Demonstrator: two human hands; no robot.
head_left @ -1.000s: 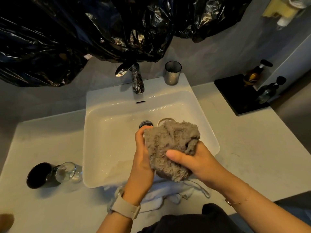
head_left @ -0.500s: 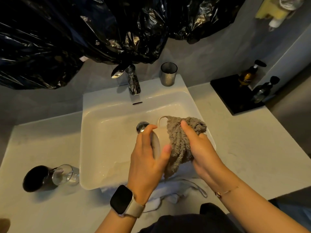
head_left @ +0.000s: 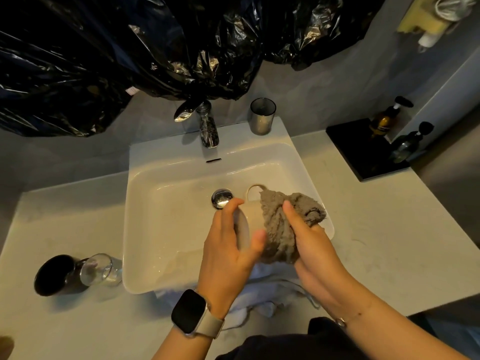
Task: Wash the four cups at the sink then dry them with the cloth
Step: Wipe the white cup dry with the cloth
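Observation:
Over the white sink point(head_left: 166, 229) my left hand point(head_left: 228, 255) grips a cream mug point(head_left: 250, 219) lying sideways, its handle pointing away from me. My right hand point(head_left: 314, 245) holds a grey-brown cloth point(head_left: 280, 229) wrapped round the mug's other end. A black cup point(head_left: 55, 275) and a clear glass point(head_left: 100, 270) lie on their sides on the counter left of the sink. A metal tumbler point(head_left: 262, 116) stands upright on the sink's back rim beside the tap point(head_left: 205, 126).
A white cloth point(head_left: 259, 294) hangs over the sink's front edge. A black tray point(head_left: 363, 152) with two pump bottles sits at the back right. Black plastic bags point(head_left: 130, 48) cover the wall above the tap. The drain plug point(head_left: 222, 198) shows in the basin.
The cloth, which covered the whole mug, now wraps only its right end. My left hand turned over and took the mug's bare end.

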